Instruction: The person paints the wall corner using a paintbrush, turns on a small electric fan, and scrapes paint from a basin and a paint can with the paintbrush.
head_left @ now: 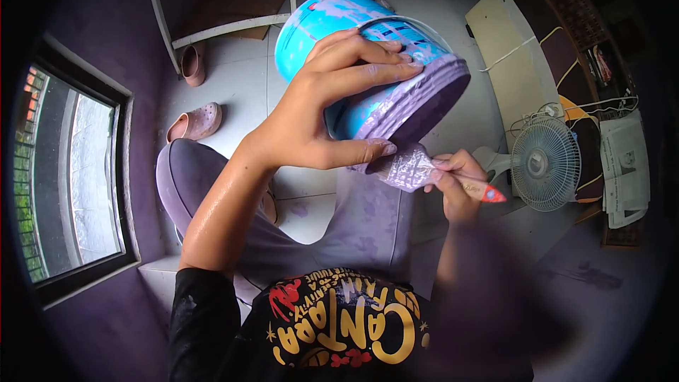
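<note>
A blue paint bucket, smeared with purple paint, is tilted on its side with its mouth facing lower right. My left hand grips it near the rim, fingers over the top and thumb at the lower edge. In my right hand is a paintbrush with a wooden, red-tipped handle. The brush's purple-coated head lies at the lower edge of the bucket's mouth, close to my left thumb. Most of the bucket's inside is hidden.
A fan stands on the right beside a leaning board and cables. Pink clogs lie on the tiled floor at the left. A window is at far left, and a white metal frame stands behind the clogs.
</note>
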The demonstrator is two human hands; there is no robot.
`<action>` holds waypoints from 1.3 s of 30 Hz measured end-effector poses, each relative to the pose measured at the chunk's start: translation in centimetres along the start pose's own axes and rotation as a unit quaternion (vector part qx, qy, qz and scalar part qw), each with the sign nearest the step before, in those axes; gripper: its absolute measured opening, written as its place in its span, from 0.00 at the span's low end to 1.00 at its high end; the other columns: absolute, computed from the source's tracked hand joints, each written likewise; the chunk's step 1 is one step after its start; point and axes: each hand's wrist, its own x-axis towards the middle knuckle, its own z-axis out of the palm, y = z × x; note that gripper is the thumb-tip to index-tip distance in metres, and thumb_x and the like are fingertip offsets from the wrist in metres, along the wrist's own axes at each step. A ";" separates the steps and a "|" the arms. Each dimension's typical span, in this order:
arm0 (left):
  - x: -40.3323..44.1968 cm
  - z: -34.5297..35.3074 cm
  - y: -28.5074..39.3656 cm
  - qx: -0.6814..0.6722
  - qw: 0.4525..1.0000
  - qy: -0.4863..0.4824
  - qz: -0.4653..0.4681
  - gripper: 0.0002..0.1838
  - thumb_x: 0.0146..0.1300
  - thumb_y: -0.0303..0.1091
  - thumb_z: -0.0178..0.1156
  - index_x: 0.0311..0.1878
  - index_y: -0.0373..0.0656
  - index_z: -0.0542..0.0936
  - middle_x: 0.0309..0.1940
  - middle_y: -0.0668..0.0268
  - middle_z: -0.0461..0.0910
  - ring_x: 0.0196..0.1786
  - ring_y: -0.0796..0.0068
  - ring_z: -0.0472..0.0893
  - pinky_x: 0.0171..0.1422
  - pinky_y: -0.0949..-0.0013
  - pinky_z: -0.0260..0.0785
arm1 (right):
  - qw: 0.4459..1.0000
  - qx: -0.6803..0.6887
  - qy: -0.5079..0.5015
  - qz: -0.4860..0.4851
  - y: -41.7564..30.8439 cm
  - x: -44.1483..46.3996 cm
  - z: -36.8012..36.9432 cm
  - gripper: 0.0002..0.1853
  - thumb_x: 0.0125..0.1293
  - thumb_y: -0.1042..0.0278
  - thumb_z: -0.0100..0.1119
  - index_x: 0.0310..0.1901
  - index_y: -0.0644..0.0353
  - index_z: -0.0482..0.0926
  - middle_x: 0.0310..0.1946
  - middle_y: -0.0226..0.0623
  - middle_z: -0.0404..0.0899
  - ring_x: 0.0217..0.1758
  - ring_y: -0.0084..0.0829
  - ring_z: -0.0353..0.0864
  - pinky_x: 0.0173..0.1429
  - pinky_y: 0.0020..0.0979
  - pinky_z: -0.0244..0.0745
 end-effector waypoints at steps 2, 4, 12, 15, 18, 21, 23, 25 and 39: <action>-0.1 -0.1 0.1 0.002 1.000 0.006 0.003 0.38 0.33 0.40 0.72 0.56 0.41 0.83 0.52 0.60 0.81 0.64 0.57 0.76 0.77 0.51 0.49 | 0.994 -0.104 -0.016 -0.042 -0.3 -0.1 -0.3 0.05 0.61 0.81 0.62 0.36 0.68 0.75 0.36 0.46 0.82 0.33 0.28 0.82 0.39 0.28 0.78; 0.1 0.4 0.3 0.019 1.000 0.022 0.007 0.36 0.32 0.38 0.69 0.54 0.41 0.83 0.50 0.60 0.82 0.63 0.58 0.77 0.77 0.51 0.50 | 0.948 -0.292 -0.006 -0.128 -0.8 0.9 -2.2 0.07 0.57 0.81 0.65 0.37 0.67 0.77 0.37 0.44 0.83 0.35 0.29 0.83 0.41 0.29 0.79; 0.8 1.4 -0.2 0.031 0.998 0.043 0.022 0.36 0.34 0.41 0.67 0.54 0.42 0.83 0.48 0.60 0.83 0.61 0.58 0.78 0.75 0.50 0.51 | 0.832 -0.492 -0.033 -0.253 -3.7 3.4 -1.8 0.08 0.49 0.84 0.64 0.32 0.67 0.76 0.35 0.45 0.83 0.34 0.40 0.84 0.40 0.33 0.79; 1.1 2.2 0.5 0.037 0.997 0.061 0.041 0.35 0.34 0.42 0.67 0.54 0.43 0.83 0.46 0.61 0.82 0.60 0.59 0.79 0.74 0.48 0.52 | 0.917 -0.360 -0.049 -0.167 -1.7 1.8 -1.0 0.07 0.52 0.84 0.64 0.32 0.67 0.76 0.34 0.46 0.84 0.34 0.35 0.84 0.41 0.32 0.80; 1.1 2.5 0.7 0.038 0.996 0.064 0.045 0.34 0.35 0.42 0.67 0.53 0.44 0.84 0.45 0.61 0.83 0.59 0.59 0.79 0.74 0.50 0.52 | 0.980 -0.187 -0.030 -0.067 0.0 1.3 -2.0 0.06 0.58 0.80 0.65 0.34 0.66 0.77 0.37 0.48 0.84 0.36 0.33 0.84 0.42 0.31 0.79; 1.0 2.2 0.7 0.047 0.996 0.072 0.033 0.33 0.34 0.43 0.67 0.52 0.47 0.83 0.43 0.63 0.80 0.52 0.62 0.80 0.69 0.52 0.60 | 0.930 -0.333 0.002 -0.152 -1.3 2.6 -3.6 0.05 0.58 0.80 0.65 0.35 0.66 0.77 0.38 0.47 0.83 0.36 0.33 0.83 0.44 0.31 0.79; 1.0 2.4 0.6 0.041 0.996 0.071 0.038 0.33 0.33 0.43 0.67 0.51 0.47 0.83 0.43 0.63 0.80 0.51 0.61 0.80 0.68 0.53 0.60 | 0.853 -0.451 0.019 -0.261 -3.2 3.7 -3.6 0.07 0.53 0.83 0.64 0.34 0.66 0.78 0.36 0.45 0.83 0.35 0.37 0.83 0.43 0.33 0.78; 1.2 2.7 0.5 0.039 0.996 0.073 0.040 0.33 0.34 0.43 0.68 0.51 0.46 0.83 0.43 0.63 0.81 0.53 0.61 0.80 0.69 0.51 0.59 | 0.833 -0.469 0.001 -0.294 -3.4 4.2 -3.6 0.09 0.50 0.84 0.63 0.34 0.66 0.77 0.36 0.44 0.83 0.35 0.39 0.83 0.42 0.35 0.78; 3.1 3.7 -1.0 0.041 0.991 0.104 0.067 0.33 0.35 0.47 0.68 0.49 0.42 0.85 0.41 0.59 0.83 0.50 0.58 0.81 0.67 0.51 0.62 | 0.840 -0.446 0.052 -0.306 -0.4 2.5 -2.9 0.10 0.54 0.86 0.65 0.37 0.66 0.77 0.40 0.48 0.83 0.37 0.40 0.82 0.44 0.36 0.79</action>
